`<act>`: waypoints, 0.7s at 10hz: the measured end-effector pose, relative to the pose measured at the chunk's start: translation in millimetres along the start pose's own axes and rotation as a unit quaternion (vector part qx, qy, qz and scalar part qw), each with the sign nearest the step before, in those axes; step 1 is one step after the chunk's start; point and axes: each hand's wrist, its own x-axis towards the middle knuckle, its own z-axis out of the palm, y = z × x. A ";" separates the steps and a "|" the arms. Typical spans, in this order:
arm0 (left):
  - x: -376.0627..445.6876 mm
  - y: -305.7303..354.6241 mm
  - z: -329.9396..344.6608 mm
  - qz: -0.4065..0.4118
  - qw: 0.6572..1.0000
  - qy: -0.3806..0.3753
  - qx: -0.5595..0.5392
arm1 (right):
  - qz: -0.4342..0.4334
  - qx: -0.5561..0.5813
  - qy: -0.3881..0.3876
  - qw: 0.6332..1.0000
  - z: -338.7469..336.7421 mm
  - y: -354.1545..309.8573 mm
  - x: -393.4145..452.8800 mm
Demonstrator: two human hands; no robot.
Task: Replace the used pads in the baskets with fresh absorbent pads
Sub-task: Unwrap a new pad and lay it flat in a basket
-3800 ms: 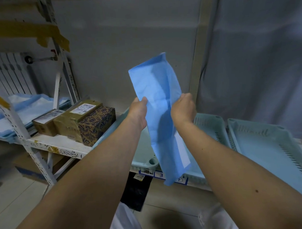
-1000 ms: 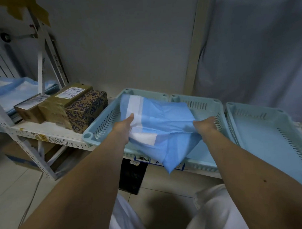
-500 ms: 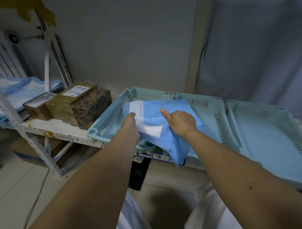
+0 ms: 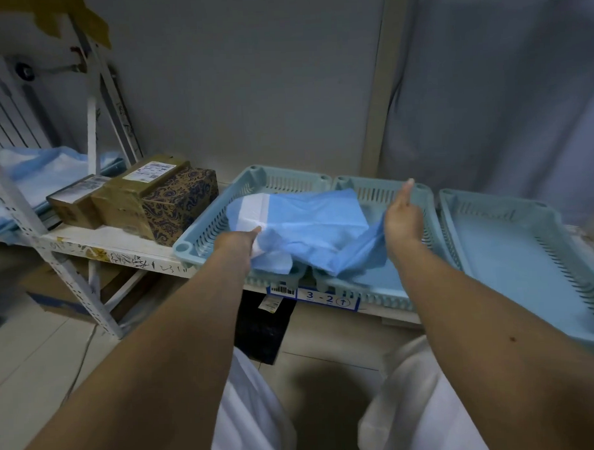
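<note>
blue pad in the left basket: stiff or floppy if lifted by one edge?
Likely floppy: the pad sags and creases between the left hand and right hand. Probably light, since it drapes over the basket rim held only at its edges.
</note>
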 end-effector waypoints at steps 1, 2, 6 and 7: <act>-13.2 6.4 -7.1 0.017 0.999 0.035 0.012 | 0.027 0.113 0.019 0.993 -11.7 27.7 23.6; -1.0 1.6 -6.9 0.051 0.998 -0.014 -0.028 | 0.034 0.081 -0.060 0.994 -23.6 39.2 23.1; -13.6 -3.3 9.5 0.043 0.997 -0.052 -0.031 | -0.204 -0.320 -0.271 0.885 51.6 -20.4 -49.4; -29.1 -1.6 13.9 0.032 0.996 -0.073 -0.028 | -0.176 -0.246 -0.344 0.889 78.6 -34.3 -72.4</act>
